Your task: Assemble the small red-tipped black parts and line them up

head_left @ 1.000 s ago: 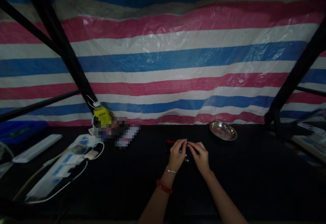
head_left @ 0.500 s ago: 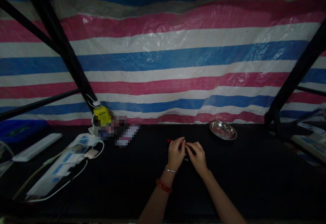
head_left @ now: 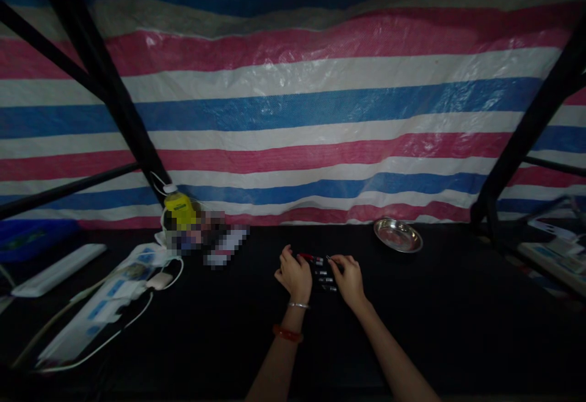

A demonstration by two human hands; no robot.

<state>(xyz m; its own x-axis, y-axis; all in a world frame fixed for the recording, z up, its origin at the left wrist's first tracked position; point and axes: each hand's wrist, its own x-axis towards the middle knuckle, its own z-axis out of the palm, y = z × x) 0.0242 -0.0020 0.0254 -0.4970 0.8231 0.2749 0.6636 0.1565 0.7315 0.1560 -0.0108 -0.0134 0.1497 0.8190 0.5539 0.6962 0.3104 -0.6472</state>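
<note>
Several small slim objects (head_left: 326,280), dark with silvery parts, lie in a column on the black table. A red one (head_left: 312,258) with a silvery end is at the top of the column. My left hand (head_left: 295,275) is just left of them, fingers loosely bent and apart, with nothing visible in it. To their right, my right hand (head_left: 348,279) pinches a tiny silvery piece (head_left: 328,258) between thumb and fingertips, beside the red object's end. The piece is too small to name.
A shallow metal dish (head_left: 398,235) stands at the back right. On the left are a power strip (head_left: 105,298) with cables, a white bar (head_left: 59,269), a blue tray (head_left: 36,237) and a yellow bottle (head_left: 180,208). Black frame posts (head_left: 110,94) flank the striped sheet (head_left: 311,115).
My hands, close together before, have moved apart; the left has gone leftward and its fingers have opened. The small objects between them now show. The view has shifted slightly.
</note>
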